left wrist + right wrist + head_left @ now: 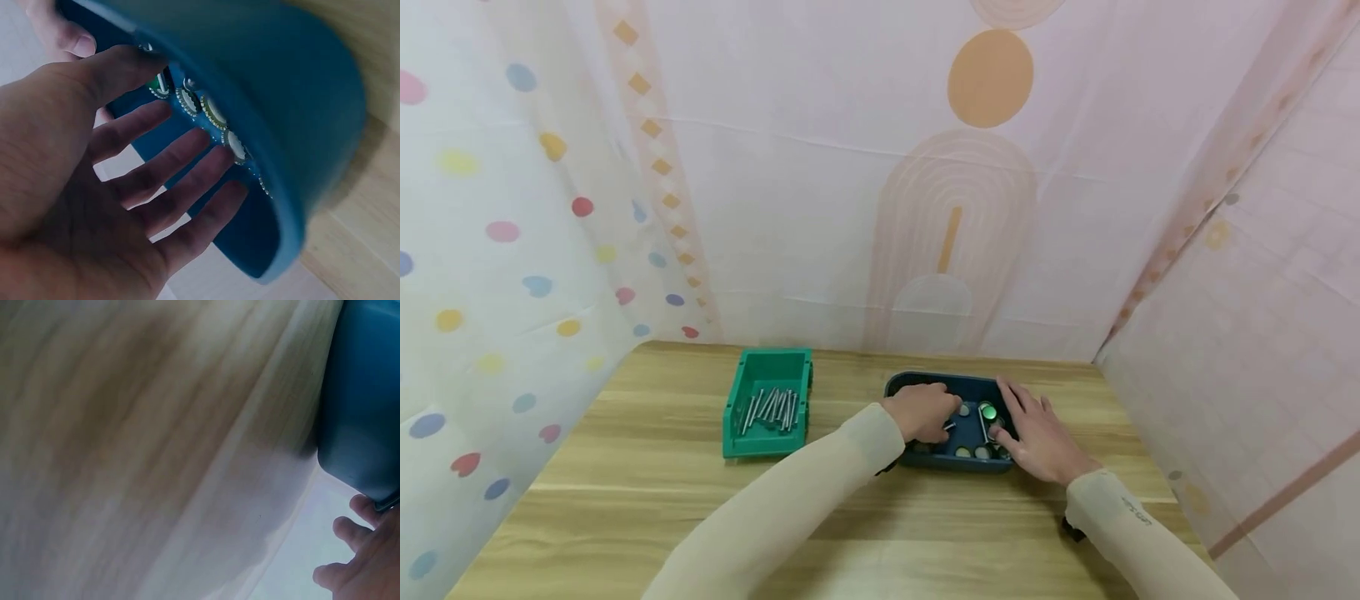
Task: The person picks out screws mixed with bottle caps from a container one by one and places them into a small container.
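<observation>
A dark blue bin (955,465) holds several bottle caps (962,452), a green cap (989,412) and a metal nail (983,425). My left hand (925,412) reaches into its left half. In the left wrist view, the left fingers (181,156) are spread and loosely bent over the caps, with nothing seen held. Beside the left fingertips lies another short metal piece (950,427). My right hand (1041,437) rests at the bin's right end, thumb over the inside and fingers along the rim and outside. In the right wrist view, these fingers (353,534) stand apart beside the bin's corner.
To the left on the wooden table (625,467) stands a green open-front bin (765,447) with several long nails (772,407) in it. Patterned cloth (790,208) hangs behind the table and on both sides.
</observation>
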The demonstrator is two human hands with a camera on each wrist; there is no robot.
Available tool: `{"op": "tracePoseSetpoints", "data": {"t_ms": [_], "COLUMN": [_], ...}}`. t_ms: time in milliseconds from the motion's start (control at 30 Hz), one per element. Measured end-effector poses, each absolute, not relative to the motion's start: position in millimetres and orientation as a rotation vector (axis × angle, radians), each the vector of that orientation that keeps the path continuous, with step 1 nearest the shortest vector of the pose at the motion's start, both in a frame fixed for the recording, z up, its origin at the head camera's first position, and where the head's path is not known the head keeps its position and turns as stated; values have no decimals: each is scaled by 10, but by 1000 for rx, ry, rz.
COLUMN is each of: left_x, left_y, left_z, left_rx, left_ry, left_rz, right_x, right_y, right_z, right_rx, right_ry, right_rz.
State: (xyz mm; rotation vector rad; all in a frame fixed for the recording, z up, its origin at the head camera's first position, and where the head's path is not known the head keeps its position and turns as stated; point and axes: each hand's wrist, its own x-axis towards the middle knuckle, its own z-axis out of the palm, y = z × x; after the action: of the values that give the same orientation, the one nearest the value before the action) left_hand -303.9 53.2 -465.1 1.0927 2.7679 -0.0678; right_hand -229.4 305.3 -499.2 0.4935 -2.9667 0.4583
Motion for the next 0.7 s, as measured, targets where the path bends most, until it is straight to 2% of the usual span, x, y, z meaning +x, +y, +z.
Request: {"op": "tracePoseSetpoints", "data": {"t_ms": [300,700], "left_x": [-3272,-3278], "left_y": [698,777], "left_z": [-4840,-4903], "left_rx": [1002,1039], "left_ry": [2681,2688], "left_rz": [-11,42], "right_x": [-2310,-2297], "right_y": [3047,3037], "right_z": [-4986,-4976], "right_rx": [505,503], "right_ry": [-2962,-2977], "right_rz": [467,443]}}
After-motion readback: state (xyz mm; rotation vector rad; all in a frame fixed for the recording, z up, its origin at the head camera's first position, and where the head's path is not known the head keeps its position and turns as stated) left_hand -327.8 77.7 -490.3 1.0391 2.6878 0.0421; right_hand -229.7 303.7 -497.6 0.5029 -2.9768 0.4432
